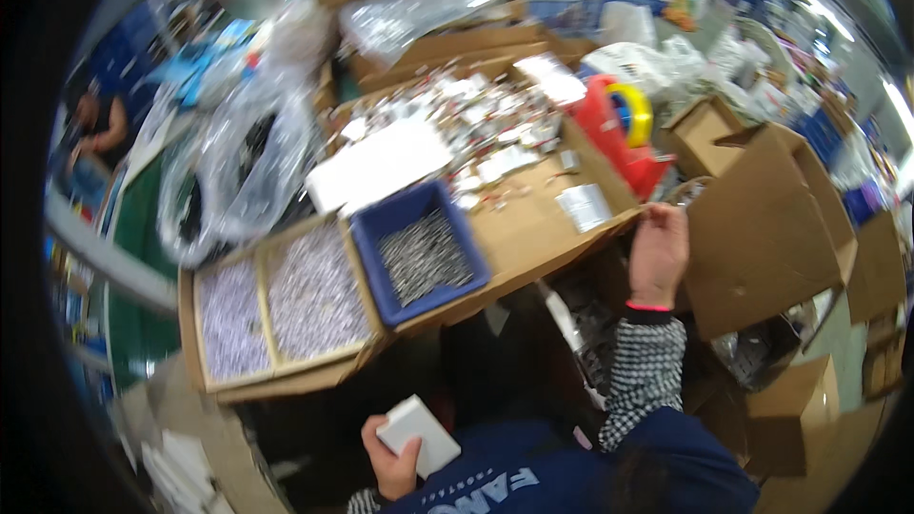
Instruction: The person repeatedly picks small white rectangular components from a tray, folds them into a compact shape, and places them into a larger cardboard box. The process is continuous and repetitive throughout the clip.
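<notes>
The held white block (pixel 422 435) is thin and rectangular

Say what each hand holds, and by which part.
Left hand: a flat white object, by its left edge. Right hand: near the cardboard tray; whether it grips anything cannot be told.

The white box (pixel 426 433) looks smooth, the tray (pixel 524 228) matt cardboard, the blue bin (pixel 409 209) plastic, the clear bag (pixel 290 171) glossy.

On my feed I see the bin (pixel 409 202) right of the divided tray (pixel 266 300), both inside the shallow carton (pixel 519 240). Behind lies a panel (pixel 381 162), then packets (pixel 476 119); rightward, the tape dispenser (pixel 609 128), then a second carton (pixel 771 238). In front, the left hand (pixel 392 457) holds a block (pixel 420 436).
</notes>
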Motion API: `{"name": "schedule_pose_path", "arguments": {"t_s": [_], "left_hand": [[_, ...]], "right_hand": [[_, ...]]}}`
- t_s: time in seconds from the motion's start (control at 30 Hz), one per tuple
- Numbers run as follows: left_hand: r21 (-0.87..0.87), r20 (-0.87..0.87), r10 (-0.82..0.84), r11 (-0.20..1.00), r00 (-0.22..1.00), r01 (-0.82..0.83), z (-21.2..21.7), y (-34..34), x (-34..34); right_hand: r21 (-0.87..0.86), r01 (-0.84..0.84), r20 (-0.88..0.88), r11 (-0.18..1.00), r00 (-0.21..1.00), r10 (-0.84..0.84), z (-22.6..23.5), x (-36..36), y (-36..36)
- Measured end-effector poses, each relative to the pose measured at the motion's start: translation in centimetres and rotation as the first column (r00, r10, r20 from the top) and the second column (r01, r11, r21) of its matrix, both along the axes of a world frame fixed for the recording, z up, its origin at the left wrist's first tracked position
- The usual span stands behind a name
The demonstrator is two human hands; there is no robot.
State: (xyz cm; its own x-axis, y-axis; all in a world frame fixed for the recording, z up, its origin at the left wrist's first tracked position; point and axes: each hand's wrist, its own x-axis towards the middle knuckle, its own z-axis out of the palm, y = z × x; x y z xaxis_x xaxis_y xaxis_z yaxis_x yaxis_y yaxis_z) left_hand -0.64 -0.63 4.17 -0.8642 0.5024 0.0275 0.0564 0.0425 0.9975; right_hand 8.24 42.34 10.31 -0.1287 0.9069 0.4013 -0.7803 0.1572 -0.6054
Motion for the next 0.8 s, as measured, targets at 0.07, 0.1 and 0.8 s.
{"name": "schedule_pose_path", "arguments": {"t_s": [0.07, 0.1, 0.8], "left_hand": [[-0.041, -0.011, 0.062, 0.997, 0.998, -0.063, -0.1, 0.4, -0.6], [-0.015, 0.021, 0.070, 0.997, 0.997, -0.070, -0.2, 0.7, -0.8], [0.151, -0.202, 0.093, 0.987, 0.975, -0.062, -3.8, -1.2, 0.8]], "right_hand": [[-0.044, -0.192, 0.030, 0.980, 0.981, 0.194, 0.6, 0.7, -3.9], [0.055, -0.216, 0.164, 0.975, 0.965, 0.205, 0.7, 0.4, -6.0], [-0.741, -0.670, 0.119, 0.040, -0.072, 0.990, -5.1, -4.7, -29.2]]}}
